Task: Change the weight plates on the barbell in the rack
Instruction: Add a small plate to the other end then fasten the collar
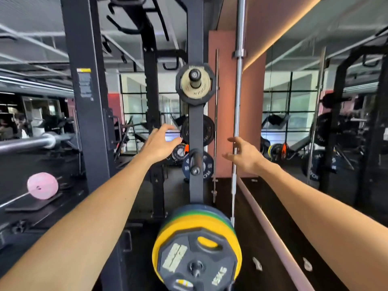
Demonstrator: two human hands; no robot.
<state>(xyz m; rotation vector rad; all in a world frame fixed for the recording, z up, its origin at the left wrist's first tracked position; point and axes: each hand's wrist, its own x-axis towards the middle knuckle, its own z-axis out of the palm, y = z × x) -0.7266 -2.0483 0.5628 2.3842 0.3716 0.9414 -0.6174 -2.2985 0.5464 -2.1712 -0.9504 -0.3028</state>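
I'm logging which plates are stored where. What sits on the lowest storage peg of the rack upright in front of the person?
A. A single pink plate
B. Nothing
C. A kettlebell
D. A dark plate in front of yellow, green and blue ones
D: the lowest peg carries a dark plate with a yellow plate and green and blue rims behind it.

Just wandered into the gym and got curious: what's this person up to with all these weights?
A person is standing at the rack's plate storage post, both arms stretched out. The left hand and the right hand are open and hold nothing, reaching towards the black plate hung at mid height. Below, a stack of plates sits on the lowest peg, black in front, yellow behind. The barbell's sleeve at left carries no plate.
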